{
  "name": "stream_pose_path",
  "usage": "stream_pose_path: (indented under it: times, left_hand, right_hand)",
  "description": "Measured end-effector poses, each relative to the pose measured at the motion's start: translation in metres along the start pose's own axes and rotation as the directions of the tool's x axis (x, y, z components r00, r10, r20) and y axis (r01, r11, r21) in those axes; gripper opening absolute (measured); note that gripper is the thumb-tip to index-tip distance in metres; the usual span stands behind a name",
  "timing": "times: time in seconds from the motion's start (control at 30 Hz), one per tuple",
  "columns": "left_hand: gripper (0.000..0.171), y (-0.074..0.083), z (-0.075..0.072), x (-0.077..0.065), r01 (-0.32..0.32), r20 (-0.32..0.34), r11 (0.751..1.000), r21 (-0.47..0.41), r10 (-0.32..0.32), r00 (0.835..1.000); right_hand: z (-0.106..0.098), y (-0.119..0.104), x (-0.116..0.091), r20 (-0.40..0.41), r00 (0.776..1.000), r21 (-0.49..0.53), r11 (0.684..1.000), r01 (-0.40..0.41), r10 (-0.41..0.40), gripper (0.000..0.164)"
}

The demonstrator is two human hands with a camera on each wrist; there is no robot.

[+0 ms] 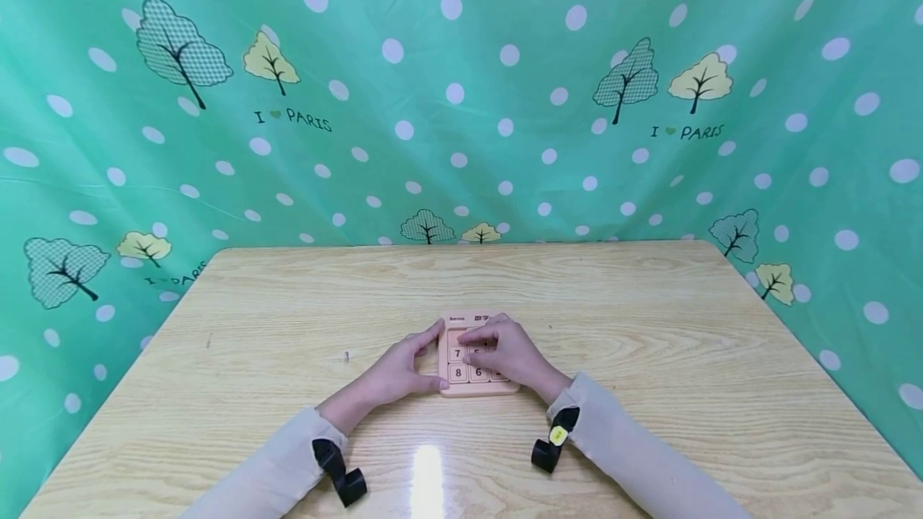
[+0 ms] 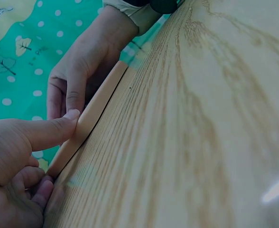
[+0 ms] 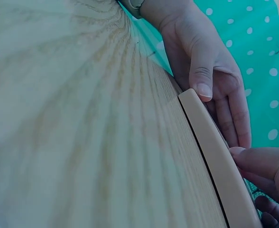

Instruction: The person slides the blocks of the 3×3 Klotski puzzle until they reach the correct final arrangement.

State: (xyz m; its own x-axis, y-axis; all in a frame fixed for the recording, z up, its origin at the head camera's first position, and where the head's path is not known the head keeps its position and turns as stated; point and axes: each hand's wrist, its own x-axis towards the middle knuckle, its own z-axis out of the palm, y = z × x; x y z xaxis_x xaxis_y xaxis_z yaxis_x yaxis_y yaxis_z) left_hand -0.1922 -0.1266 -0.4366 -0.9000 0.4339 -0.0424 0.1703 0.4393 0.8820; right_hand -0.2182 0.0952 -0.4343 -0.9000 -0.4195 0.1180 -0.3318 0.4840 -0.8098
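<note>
A pink number sliding puzzle point(image 1: 479, 392) lies flat on the wooden table; tiles 7, 8 and 6 show at its left and middle. At its left side, my left hand point(image 1: 395, 369) holds the frame, thumb at the near corner and forefinger at the far one. My right hand point(image 1: 515, 355) reaches over from the right, thumb and forefinger apart on the tiles, covering most of the right column. Beside the forefinger tip, the top-left slot shows a plain pink surface. In the right wrist view, the puzzle's side edge point(image 3: 215, 156) runs between both hands.
The wood-grain table point(image 1: 252, 327) extends around the puzzle. Behind it hangs a green dotted cloth point(image 1: 461, 126) with trees printed on it. Black straps point(image 1: 339, 471) hang from both wrists. A small dark mark point(image 1: 346, 356) is on the tabletop at left.
</note>
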Motion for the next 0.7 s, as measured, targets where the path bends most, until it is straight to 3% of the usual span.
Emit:
stream_pose_path:
  times: [0.47, 0.7]
  left_hand:
    - [0.094, 0.0001, 0.0000, -0.0001, 0.008, 0.001, 1.000, -0.016, -0.008, 1.000]
    - [0.093, 0.0014, 0.0001, 0.0002, 0.008, 0.012, 1.000, -0.019, -0.008, 1.000]
  right_hand:
    - [0.0060, -0.0031, 0.0063, -0.071, 0.997, -0.088, 0.995, -0.045, 0.039, 0.026]
    - [0.0074, -0.0027, 0.0100, -0.092, 0.994, -0.072, 0.995, -0.066, 0.059, 0.026]
